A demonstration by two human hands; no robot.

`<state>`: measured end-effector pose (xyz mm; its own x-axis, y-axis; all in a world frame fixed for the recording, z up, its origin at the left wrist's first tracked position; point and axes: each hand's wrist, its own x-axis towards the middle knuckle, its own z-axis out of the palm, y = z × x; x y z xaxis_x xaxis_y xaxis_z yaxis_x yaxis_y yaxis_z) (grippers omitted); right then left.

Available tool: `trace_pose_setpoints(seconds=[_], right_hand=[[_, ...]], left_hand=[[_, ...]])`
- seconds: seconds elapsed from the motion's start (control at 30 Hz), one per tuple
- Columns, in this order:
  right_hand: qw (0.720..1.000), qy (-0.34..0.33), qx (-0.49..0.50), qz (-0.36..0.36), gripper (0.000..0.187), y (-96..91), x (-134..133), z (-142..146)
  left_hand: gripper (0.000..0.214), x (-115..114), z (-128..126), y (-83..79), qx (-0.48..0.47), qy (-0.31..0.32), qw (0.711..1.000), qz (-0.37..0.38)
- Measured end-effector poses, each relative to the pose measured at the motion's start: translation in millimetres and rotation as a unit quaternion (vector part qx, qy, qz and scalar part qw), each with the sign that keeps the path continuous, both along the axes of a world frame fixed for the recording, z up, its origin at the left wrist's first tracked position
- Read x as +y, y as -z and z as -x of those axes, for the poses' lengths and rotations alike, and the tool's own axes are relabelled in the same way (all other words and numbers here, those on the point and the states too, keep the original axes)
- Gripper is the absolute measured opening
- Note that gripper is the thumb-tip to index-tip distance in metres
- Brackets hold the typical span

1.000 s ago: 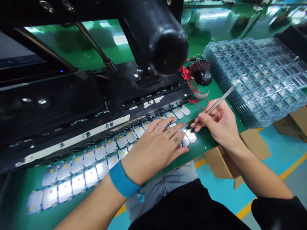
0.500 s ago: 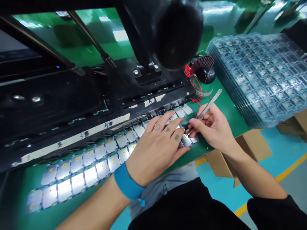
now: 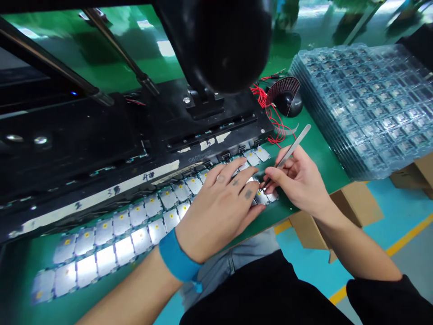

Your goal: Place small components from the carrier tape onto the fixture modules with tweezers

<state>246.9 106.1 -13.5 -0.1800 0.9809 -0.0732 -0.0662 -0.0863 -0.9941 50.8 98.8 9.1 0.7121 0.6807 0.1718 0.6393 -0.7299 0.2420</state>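
The left hand (image 3: 219, 210) is being pressed flat, with its fingers spread, over rows of small metal-topped modules (image 3: 142, 239) marked with yellow dots; nothing is being gripped by it. A blue wristband (image 3: 177, 255) is being worn on that wrist. In the right hand (image 3: 297, 178), a pair of slim steel tweezers (image 3: 291, 151) is being pinched between the thumb and fingers, with the tips being held down among the modules just beside the left fingertips. Whether anything is being held between those tips cannot be told. The modules are being kept in close rows on a green work mat (image 3: 333, 174), and the nearest ones are being tucked against the front edge of a black fixture plate (image 3: 209, 131). Strips of white tape (image 3: 101, 196) bearing handwritten numbers are being carried along that plate, beneath a thick black cylinder (image 3: 216, 45). Red wires (image 3: 267, 104) are being routed behind the plate, beside a black rounded object (image 3: 287, 104). To the right, a stack of clear blister trays (image 3: 361, 108) filled with small square parts is being rested on the mat, above a cardboard carton (image 3: 358, 203) standing on the floor.
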Motion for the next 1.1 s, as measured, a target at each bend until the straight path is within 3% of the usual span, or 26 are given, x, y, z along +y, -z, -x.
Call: trace_pose_setpoints(seconds=[0.9,1.1], right_hand=[[1.0,-0.012,-0.01,-0.002,0.037,2.0,1.1,-2.7],[1.0,-0.013,-0.013,0.003,0.028,-4.5,-2.7,-0.3]], left_hand=[[0.025,1.5,1.5,1.0,-0.021,0.005,1.0,0.01],[0.024,-1.0,-0.3,-13.5,-0.008,-0.006,0.999,0.037]])
